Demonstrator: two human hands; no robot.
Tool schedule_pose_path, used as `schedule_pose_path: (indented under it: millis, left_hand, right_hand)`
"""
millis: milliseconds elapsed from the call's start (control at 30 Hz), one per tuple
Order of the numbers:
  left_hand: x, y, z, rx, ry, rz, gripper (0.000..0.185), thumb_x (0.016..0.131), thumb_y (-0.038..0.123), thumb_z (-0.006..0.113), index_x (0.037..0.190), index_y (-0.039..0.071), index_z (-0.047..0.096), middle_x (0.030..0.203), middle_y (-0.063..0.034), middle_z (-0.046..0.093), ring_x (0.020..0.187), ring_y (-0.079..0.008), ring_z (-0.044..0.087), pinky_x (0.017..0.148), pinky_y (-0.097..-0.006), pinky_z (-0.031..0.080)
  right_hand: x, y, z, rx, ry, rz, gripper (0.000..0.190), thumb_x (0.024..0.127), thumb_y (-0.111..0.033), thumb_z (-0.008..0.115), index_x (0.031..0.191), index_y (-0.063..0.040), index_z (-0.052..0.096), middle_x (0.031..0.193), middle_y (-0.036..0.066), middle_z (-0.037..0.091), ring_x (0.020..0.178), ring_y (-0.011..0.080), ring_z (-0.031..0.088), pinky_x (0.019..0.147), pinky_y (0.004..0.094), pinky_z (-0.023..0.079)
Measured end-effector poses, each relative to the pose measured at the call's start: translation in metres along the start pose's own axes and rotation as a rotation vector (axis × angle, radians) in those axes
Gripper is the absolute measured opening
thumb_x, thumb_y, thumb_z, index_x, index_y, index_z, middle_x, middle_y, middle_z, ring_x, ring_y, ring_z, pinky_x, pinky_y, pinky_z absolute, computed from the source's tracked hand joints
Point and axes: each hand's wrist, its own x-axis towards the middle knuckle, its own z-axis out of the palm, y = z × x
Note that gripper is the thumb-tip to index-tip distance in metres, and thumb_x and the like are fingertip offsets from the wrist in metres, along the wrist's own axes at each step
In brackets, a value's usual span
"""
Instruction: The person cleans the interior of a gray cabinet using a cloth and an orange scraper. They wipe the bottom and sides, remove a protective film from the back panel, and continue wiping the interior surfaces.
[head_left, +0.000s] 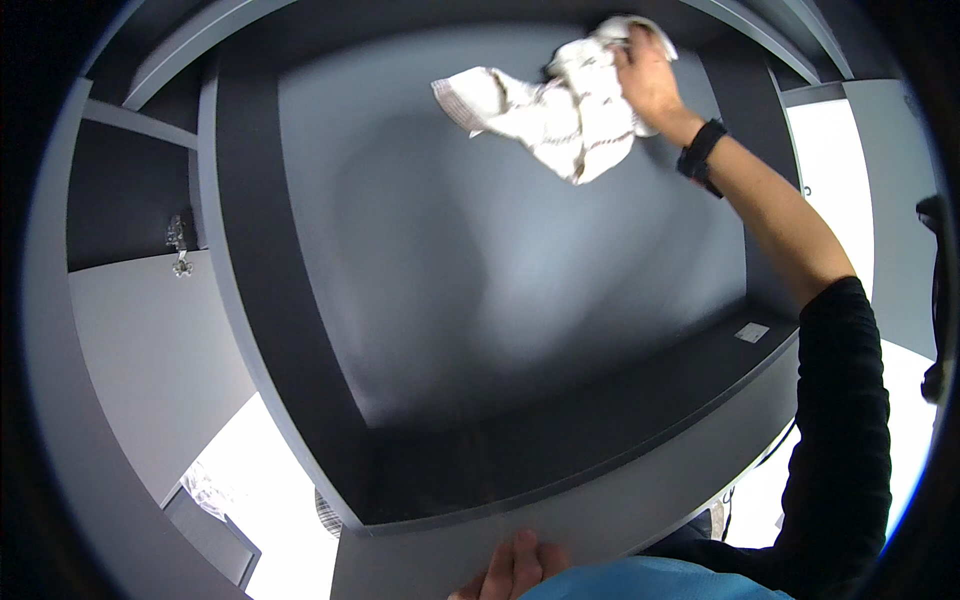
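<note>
My right hand (649, 79) presses a bunched white cloth (581, 112) with a striped edge against the upper right of a grey back panel (405, 247). The cloth's loose end hangs out to the left. This panel is the back of a wide, dark cabinet compartment. At the bottom of the view my left hand (517, 566) is near the grey front board (600, 502) below the compartment. Its fingers lie close together, and a blue garment partly covers it. Whether it touches the board I cannot tell.
A white label (751, 332) lies on the compartment's dark floor (555, 442) at right. A metal hinge (178, 244) projects from the left section, above an open grey door (161, 360). Clear plastic (206, 491) is at lower left. Another grey door (892, 217) stands at far right.
</note>
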Motion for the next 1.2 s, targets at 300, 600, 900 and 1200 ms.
schedule_pose_path:
  millis: [300,600,900,1200]
  left_hand:
    - [-0.03,0.016,-0.005,-0.101,-0.062,-0.024,0.02,0.094,0.03,0.057,0.099,0.02,0.074,0.099,0.0026,0.077,0.093,-0.0111,0.071,0.079,-0.026,0.044]
    - [-0.034,0.013,-0.011,-0.155,-0.14,-0.046,0.025,0.097,0.033,0.056,0.1,0.018,0.075,0.102,0.0006,0.078,0.094,-0.012,0.072,0.082,-0.0269,0.044]
    - [-0.033,-0.017,-0.016,-0.21,-0.222,0.031,0.03,0.1,0.037,0.055,0.102,0.016,0.076,0.104,-0.0014,0.079,0.095,-0.0128,0.073,0.084,-0.0278,0.044]
    - [0.002,-0.039,-0.029,-0.284,-0.279,-0.228,0.036,0.101,0.044,0.055,0.108,0.014,0.072,0.101,-0.002,0.077,0.081,-0.0174,0.072,0.066,-0.0323,0.051]
  right_hand:
    - [0.02,-0.208,-0.037,0.13,0.411,-0.684,0.028,0.088,-0.006,0.065,0.117,-0.005,0.067,0.117,0.015,0.068,0.11,0.0328,0.066,0.093,0.0439,0.055]
    - [0.039,-0.129,-0.067,-0.26,0.038,-0.319,0.022,0.083,-0.012,0.061,0.096,0.002,0.074,0.098,0.024,0.072,0.09,0.0393,0.07,0.083,0.0496,0.055]
    - [0.016,0.097,-0.133,-1.005,-0.209,0.051,0.029,0.096,-0.023,0.055,0.107,-0.01,0.079,0.109,0.013,0.077,0.102,0.0302,0.075,0.084,0.0441,0.06]
    - [-0.087,0.088,-0.196,-0.937,-0.378,-0.061,0.032,0.102,-0.027,0.057,0.101,0.001,0.072,0.095,0.019,0.075,0.086,0.0326,0.075,0.072,0.0423,0.06]
